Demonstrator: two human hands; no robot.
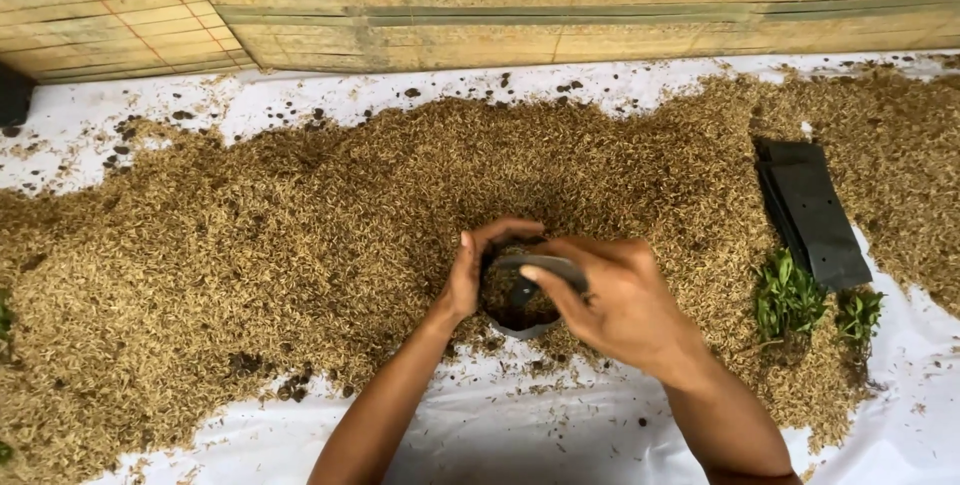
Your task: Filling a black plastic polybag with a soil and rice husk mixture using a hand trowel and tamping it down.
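A small black plastic grow bag (522, 297) stands open in the middle of a wide heap of brown husk mix (300, 235). The bag holds some of that husk. My left hand (478, 267) curls around the bag's left and far rim. My right hand (610, 297) grips the near right rim, fingers pointing left across the opening. Both forearms come in from the bottom edge.
A flat stack of black plastic bags (815, 210) lies at the right on the husk. Small green seedlings (790, 297) sit just below it. A white sheet (520, 425) covers the ground. Woven bamboo matting (560, 5) runs along the back.
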